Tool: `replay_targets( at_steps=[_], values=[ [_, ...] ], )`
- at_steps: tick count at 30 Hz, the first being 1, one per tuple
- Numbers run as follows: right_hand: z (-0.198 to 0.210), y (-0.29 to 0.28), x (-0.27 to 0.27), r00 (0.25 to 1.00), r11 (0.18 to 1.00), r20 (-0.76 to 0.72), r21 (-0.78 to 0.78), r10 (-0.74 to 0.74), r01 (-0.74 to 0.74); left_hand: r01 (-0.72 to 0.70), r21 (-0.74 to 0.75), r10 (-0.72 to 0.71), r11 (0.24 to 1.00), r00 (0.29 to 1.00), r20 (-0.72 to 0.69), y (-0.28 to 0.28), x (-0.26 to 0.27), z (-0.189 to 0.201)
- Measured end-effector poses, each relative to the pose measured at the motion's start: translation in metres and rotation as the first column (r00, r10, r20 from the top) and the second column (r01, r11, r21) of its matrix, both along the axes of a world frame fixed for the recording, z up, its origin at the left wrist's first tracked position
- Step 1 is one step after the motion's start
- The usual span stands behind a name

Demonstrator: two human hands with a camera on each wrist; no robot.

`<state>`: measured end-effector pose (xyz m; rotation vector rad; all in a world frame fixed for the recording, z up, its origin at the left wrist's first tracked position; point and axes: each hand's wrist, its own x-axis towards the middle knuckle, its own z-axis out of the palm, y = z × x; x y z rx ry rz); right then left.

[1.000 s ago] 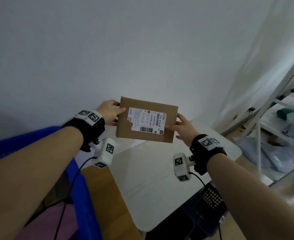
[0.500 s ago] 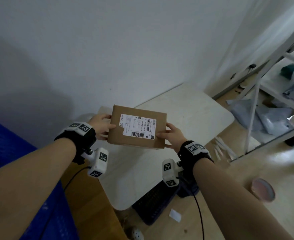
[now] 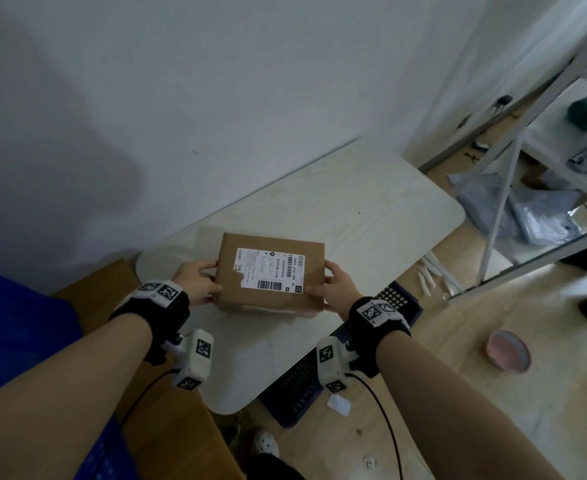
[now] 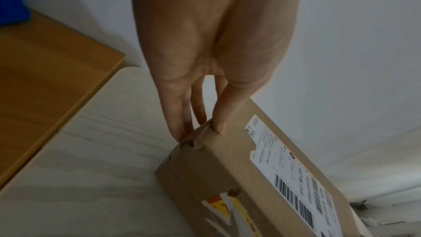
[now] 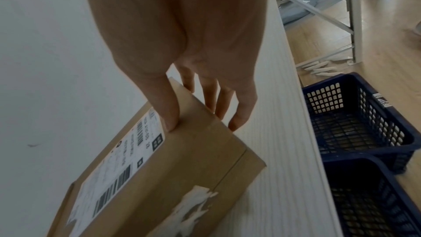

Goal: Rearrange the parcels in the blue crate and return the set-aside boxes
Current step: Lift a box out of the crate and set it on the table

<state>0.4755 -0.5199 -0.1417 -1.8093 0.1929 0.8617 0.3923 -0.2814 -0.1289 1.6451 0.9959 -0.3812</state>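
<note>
A brown cardboard box (image 3: 270, 275) with a white shipping label lies flat just over the near left part of the white table (image 3: 371, 216); whether it touches the top I cannot tell. My left hand (image 3: 198, 282) grips its left end, thumb on top and fingers down the side, as the left wrist view shows on the box (image 4: 239, 177). My right hand (image 3: 333, 289) holds the right end the same way, thumb beside the label on the box (image 5: 182, 159). The blue crate (image 3: 11, 323) shows only as a blue wall at the far left.
A wooden surface (image 3: 167, 424) lies between the crate and the table. Dark blue mesh baskets (image 5: 364, 132) stand on the floor under the table's near edge. A white metal rack (image 3: 506, 188) with grey mailers is at the right, a pink bowl (image 3: 508, 351) on the floor.
Both hands have brought the box down from in front of the wall to the near left part of the white table, and it has turned flat with the label facing up.
</note>
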Motion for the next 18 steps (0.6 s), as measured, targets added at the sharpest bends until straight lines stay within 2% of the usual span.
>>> replay_targets(
  at_steps=[6,8,10,13,18],
  values=[
    [-0.001,0.003,0.003,0.998,0.995,0.049,-0.096,0.035,-0.03,0.076,0.008,-0.076,0.997,0.997,-0.016,-0.003,-0.002,-0.003],
    [0.009,0.003,0.006,0.984,0.973,0.108,-0.198,0.139,-0.116,0.134,0.042,-0.132,0.99,0.99,-0.045,-0.003,-0.001,0.007],
    [0.024,0.003,0.013,0.94,0.917,0.175,-0.33,0.294,-0.226,0.187,0.138,-0.181,0.973,0.982,-0.055,0.004,0.003,0.023],
    [0.055,0.007,0.024,0.836,0.796,0.228,-0.502,0.499,-0.338,0.303,0.351,-0.294,0.886,0.953,-0.08,0.016,0.01,0.061],
    [0.117,0.027,0.022,0.732,0.699,0.284,-0.623,0.62,-0.351,0.485,0.56,-0.489,0.672,0.858,-0.156,0.018,0.013,0.141]
  ],
)
